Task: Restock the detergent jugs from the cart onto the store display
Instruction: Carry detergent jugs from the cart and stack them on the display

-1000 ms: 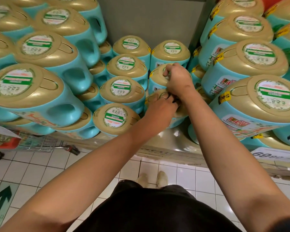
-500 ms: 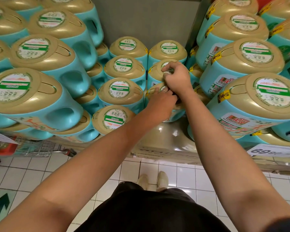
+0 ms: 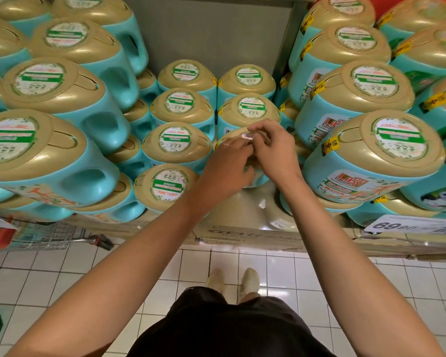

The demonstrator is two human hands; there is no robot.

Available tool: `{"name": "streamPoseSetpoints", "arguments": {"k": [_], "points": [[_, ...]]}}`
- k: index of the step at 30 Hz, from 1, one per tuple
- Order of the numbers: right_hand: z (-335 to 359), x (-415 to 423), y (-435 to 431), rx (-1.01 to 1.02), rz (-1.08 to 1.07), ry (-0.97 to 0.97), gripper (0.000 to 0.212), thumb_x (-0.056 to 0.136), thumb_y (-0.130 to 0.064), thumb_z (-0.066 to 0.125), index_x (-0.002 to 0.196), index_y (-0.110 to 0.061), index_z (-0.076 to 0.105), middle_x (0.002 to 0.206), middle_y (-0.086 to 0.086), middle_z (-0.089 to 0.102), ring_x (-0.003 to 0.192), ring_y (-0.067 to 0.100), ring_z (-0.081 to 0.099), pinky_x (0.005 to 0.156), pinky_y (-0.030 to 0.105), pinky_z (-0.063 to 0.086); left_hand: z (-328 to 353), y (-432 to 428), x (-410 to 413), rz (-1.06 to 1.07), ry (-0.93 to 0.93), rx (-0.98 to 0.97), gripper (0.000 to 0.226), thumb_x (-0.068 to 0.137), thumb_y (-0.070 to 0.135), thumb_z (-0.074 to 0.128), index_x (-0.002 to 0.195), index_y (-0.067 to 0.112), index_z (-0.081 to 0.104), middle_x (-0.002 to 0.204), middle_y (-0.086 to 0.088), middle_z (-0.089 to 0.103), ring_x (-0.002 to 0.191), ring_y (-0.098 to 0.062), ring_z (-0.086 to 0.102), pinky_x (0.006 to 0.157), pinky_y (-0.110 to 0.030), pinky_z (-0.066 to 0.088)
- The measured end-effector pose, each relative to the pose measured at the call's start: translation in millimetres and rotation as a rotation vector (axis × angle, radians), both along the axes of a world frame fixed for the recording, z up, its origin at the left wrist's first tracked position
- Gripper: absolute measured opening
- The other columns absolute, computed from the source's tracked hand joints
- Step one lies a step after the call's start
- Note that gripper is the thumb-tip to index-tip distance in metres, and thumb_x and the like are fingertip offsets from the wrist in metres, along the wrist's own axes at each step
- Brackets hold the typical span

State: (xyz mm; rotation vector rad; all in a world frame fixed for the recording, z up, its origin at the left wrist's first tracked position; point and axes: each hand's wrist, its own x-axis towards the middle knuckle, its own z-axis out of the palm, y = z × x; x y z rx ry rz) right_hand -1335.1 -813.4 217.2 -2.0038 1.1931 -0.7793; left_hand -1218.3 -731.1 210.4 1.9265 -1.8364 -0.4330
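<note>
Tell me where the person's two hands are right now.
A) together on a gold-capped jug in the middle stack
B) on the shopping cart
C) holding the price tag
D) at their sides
A: the left hand and right hand meet on the gold cap of a jug in the middle stack.

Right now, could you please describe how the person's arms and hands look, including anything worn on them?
The left arm and right arm are bare, with no sleeves or watch showing. The left hand wears a thin ring; the right hand wears nothing. No gloves.
</note>
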Motion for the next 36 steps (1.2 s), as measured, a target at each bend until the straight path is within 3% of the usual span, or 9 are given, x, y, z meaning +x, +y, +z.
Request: {"name": "streamPoseSetpoints", "arguments": {"k": [3, 7, 11, 13, 17, 25, 28, 33, 36], "points": [[10.1, -24.9, 25.1, -0.035, 0.031, -0.049, 0.022, 0.097, -0.010, 0.059, 0.114, -0.016, 0.071, 0.111, -0.005, 0.067, 0.100, 0.004, 0.060, 0.087, 0.011, 0.045, 7.5, 31.1, -2.0, 0.157, 0.273, -0.154, 0.028, 0.092, 0.014, 0.068, 0.120, 0.016, 0.071, 0.117, 0.001, 0.070, 0.111, -0.020, 0.062, 0.095, -0.036, 0.049], [13.6, -64.8, 64.3, -0.064, 0.138, -0.029, 0.022, 0.097, -0.011, 0.062, 0.117, -0.018, 0.067, 0.115, -0.007, 0.065, 0.103, 0.002, 0.058, 0.087, 0.007, 0.042, 17.0, 73.0, -7.6, 0.383, 0.636, -0.156, 0.015, 0.093, 0.021, 0.067, 0.107, 0.024, 0.074, 0.105, 0.014, 0.075, 0.101, -0.003, 0.068, 0.087, -0.030, 0.058], [-2.5, -111.4, 102.0, 0.019, 0.285, -0.044, 0.023, 0.098, -0.011, 0.064, 0.118, -0.020, 0.068, 0.116, -0.008, 0.067, 0.107, 0.007, 0.063, 0.092, 0.021, 0.050, 11.4, 127.1, -30.9, 0.516, 0.877, -0.192, 0.016, 0.092, 0.024, 0.060, 0.100, 0.029, 0.073, 0.102, 0.008, 0.078, 0.102, -0.027, 0.071, 0.091, -0.044, 0.056], [-12.9, -136.2, 109.4, 0.077, 0.327, -0.075, 0.021, 0.098, -0.008, 0.064, 0.116, -0.019, 0.069, 0.113, -0.010, 0.069, 0.107, 0.008, 0.066, 0.092, 0.028, 0.054, 5.1, 155.6, -50.3, 0.592, 0.964, -0.236, 0.018, 0.094, 0.019, 0.059, 0.101, 0.026, 0.074, 0.103, 0.001, 0.079, 0.104, -0.035, 0.071, 0.088, -0.041, 0.058], [-24.9, -188.3, 122.0, 0.185, 0.398, -0.078, 0.020, 0.100, -0.008, 0.064, 0.112, -0.021, 0.070, 0.110, -0.015, 0.070, 0.105, 0.007, 0.067, 0.087, 0.024, 0.055, -7.3, 212.6, -103.1, 0.765, 1.008, -0.307, 0.021, 0.095, 0.017, 0.059, 0.100, 0.028, 0.076, 0.104, -0.005, 0.079, 0.099, -0.025, 0.073, 0.082, -0.030, 0.058], [-22.6, -254.1, 165.3, 0.248, 0.688, 0.027, 0.017, 0.103, -0.010, 0.060, 0.111, -0.023, 0.069, 0.114, -0.010, 0.068, 0.107, 0.010, 0.067, 0.089, 0.024, 0.053, -27.0, 325.3, -215.3, 1.054, 1.068, -0.466, 0.019, 0.097, 0.020, 0.060, 0.107, 0.022, 0.076, 0.105, -0.008, 0.076, 0.098, -0.027, 0.074, 0.083, -0.031, 0.061], [-28.3, -251.0, 201.0, 0.304, 0.794, 0.067, 0.022, 0.104, -0.014, 0.060, 0.109, -0.033, 0.068, 0.111, -0.013, 0.069, 0.106, 0.009, 0.067, 0.089, 0.021, 0.052, -35.2, 383.6, -244.7, 1.185, 1.062, -0.500, 0.019, 0.101, 0.017, 0.059, 0.109, 0.020, 0.075, 0.106, -0.007, 0.077, 0.098, -0.027, 0.074, 0.083, -0.031, 0.062], [-43.5, -217.2, 284.8, 0.443, 0.939, 0.166, 0.033, 0.103, -0.011, 0.060, 0.103, -0.042, 0.069, 0.108, -0.017, 0.073, 0.103, 0.008, 0.069, 0.087, 0.028, 0.055, -50.8, 496.4, -275.7, 1.453, 1.047, -0.550, 0.025, 0.105, 0.007, 0.054, 0.107, 0.021, 0.075, 0.105, -0.008, 0.077, 0.097, -0.028, 0.074, 0.082, -0.031, 0.061], [-49.5, -177.4, 344.7, 0.490, 1.029, 0.175, 0.034, 0.103, 0.000, 0.058, 0.102, -0.031, 0.071, 0.107, -0.015, 0.074, 0.102, 0.010, 0.070, 0.089, 0.032, 0.057, -58.7, 570.7, -278.7, 1.607, 1.026, -0.605, 0.024, 0.104, 0.006, 0.054, 0.106, 0.019, 0.075, 0.100, -0.009, 0.077, 0.094, -0.030, 0.074, 0.082, -0.034, 0.060]]}}
